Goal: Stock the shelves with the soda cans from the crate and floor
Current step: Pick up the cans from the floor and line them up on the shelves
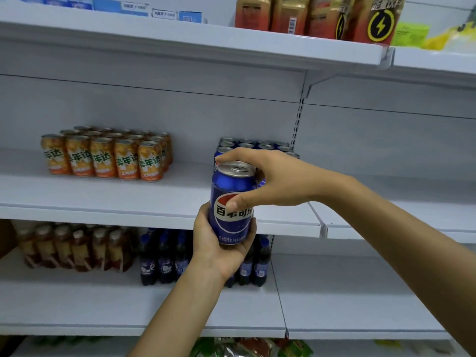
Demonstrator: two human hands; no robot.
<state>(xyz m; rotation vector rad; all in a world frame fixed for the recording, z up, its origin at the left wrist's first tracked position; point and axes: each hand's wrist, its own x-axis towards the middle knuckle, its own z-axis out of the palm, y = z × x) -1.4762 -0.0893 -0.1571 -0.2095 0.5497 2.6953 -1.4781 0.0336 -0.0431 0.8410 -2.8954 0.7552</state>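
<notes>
Your left hand (219, 243) cups the blue Pepsi can (231, 202), label reading 百事可乐, right hand (268, 176) pinching its top, at the middle shelf (154, 215) edge; open room beside the Mirinda cans (103, 157).

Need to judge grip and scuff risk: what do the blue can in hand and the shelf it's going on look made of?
Blue can: looks like thin metal, probably aluminium, with a glossy printed wall and a bare silvery pull-tab top. Middle shelf: seems to be white-painted sheet metal, smooth and matte, with a folded front lip and slotted uprights.

Glossy blue metal can (231, 202) — brushed silver lid, matt white shelf (154, 197)
</notes>
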